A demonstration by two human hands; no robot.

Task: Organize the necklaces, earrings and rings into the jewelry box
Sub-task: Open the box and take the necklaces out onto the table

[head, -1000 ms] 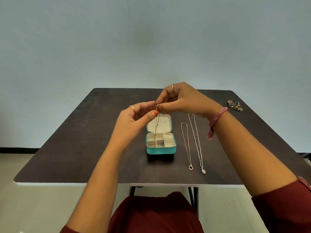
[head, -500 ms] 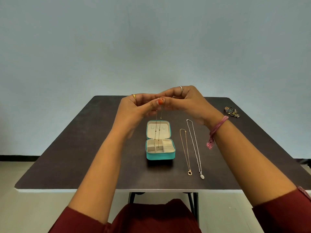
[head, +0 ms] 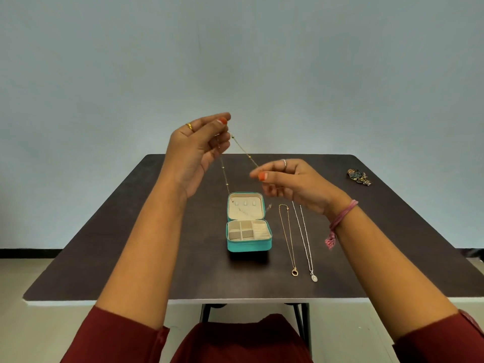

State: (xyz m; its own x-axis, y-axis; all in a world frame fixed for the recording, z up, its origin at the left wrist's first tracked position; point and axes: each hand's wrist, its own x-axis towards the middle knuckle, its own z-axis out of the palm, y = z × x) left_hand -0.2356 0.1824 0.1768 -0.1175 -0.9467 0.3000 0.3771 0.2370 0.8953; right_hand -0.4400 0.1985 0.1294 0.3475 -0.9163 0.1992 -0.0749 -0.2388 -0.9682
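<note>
Dark table (head: 131, 244) bore the open jewelry box (head: 248, 235); I noted the beaded necklace (head: 245, 151) pinched between raised left hand (head: 195, 150) and lower right hand (head: 293, 184), slanting directly above the box.

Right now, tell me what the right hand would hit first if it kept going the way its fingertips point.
The right hand points leftward, so it would probably meet the thin gold beaded chain it already pinches, then the left hand. Depth is unclear; the open teal jewelry box sits below that line.

Dark red sleeves (head: 117, 334), orange nail polish (head: 223, 121), gold ring (head: 190, 126), silver ring (head: 284, 162), pink tasselled wrist thread (head: 340, 221).
</note>
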